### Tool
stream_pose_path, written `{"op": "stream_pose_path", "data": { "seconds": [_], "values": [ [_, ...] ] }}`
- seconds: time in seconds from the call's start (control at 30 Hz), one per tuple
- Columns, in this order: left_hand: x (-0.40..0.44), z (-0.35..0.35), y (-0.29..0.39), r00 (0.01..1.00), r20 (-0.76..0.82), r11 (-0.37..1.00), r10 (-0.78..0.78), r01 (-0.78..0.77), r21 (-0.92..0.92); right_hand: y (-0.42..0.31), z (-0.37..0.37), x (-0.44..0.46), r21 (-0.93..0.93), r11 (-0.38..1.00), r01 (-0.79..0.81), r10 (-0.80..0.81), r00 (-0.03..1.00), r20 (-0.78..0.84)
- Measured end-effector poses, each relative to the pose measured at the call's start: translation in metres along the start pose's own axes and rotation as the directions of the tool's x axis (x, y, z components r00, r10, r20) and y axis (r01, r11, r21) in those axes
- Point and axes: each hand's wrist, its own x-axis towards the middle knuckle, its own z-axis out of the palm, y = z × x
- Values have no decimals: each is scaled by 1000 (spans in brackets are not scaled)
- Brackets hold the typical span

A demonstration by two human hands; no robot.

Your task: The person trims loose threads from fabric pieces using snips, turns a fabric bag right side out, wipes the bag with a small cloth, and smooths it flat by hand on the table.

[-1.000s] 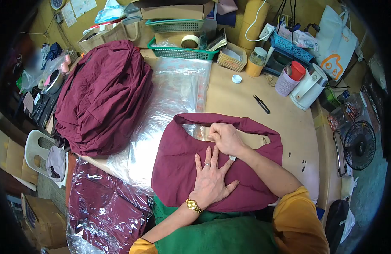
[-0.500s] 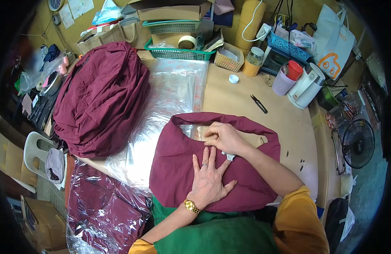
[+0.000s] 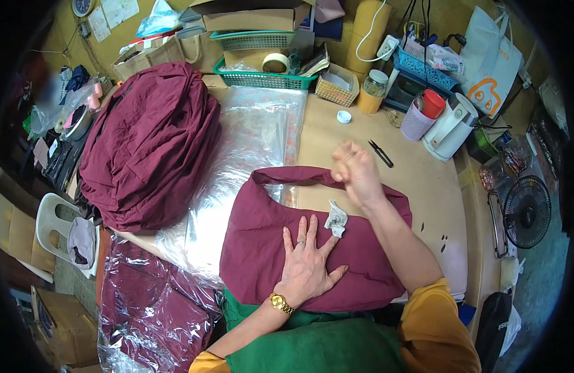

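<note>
A maroon cloth bag (image 3: 256, 248) with a wide shoulder strap lies flat at the table's near edge. My left hand (image 3: 308, 264), wearing a ring and a gold watch, presses flat on its body with fingers spread. A crumpled white scrap of cloth or tissue (image 3: 336, 217) sits at the bag's upper edge, close to my left index finger. My right hand (image 3: 356, 171) is raised over the strap at the right, fingers curled together and somewhat blurred. Whether something small is pinched there I cannot make out.
A large pile of maroon fabric (image 3: 150, 149) stands at the left beside clear plastic sheets (image 3: 249, 137). Black thread snips (image 3: 381, 153) and a white cap (image 3: 343, 117) lie farther back. Plastic-wrapped maroon cloth (image 3: 150, 298) is at lower left; a kettle (image 3: 450, 127) stands at right.
My right hand has lifted from the bag's top edge and moved up and right. The white scrap now shows in full. My left hand has stayed in place.
</note>
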Motion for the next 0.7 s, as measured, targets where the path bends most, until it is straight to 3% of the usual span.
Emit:
{"op": "stream_pose_path", "data": {
  "seconds": [0.03,0.1,0.13,0.17,0.27,0.33,0.4,0.47,0.6,0.63,0.7],
  "values": [
    [0,0,0,1000,2,1000,2,-2,0,-15,-10,-1,-129,983,-129,142,986,91],
    [0,-1,0,1000,14,1000,2,-2,9,-32,-7,-12,-265,934,-238,286,945,159],
    [0,-2,0,1000,14,1000,4,-4,10,-33,3,-29,-713,695,94,156,948,277],
    [0,-3,1,1000,24,1000,1,-1,14,-29,10,-44,-888,208,409,108,893,437],
    [0,-1,1,1000,9,1000,-4,4,0,10,-20,-75,-854,301,425,112,873,474],
    [1,0,1,1000,-14,1000,0,-1,-15,1,-18,-84,-878,282,386,158,884,439],
    [2,-3,2,998,61,1000,-11,9,25,-10,-11,-81,-900,264,347,200,893,403],
    [1,2,1,1000,29,1000,-4,3,10,-12,9,-64,-890,313,331,24,934,356],
    [2,0,1,1000,7,1000,2,-2,-18,39,26,-28,-859,377,347,-77,936,344],
    [2,-1,-1,1000,6,1000,2,-2,-11,50,28,-20,-850,433,299,7,942,335],
    [1,2,-7,994,-72,978,-86,70,-197,55,31,-17,-838,486,248,93,939,332]
  ]
}}
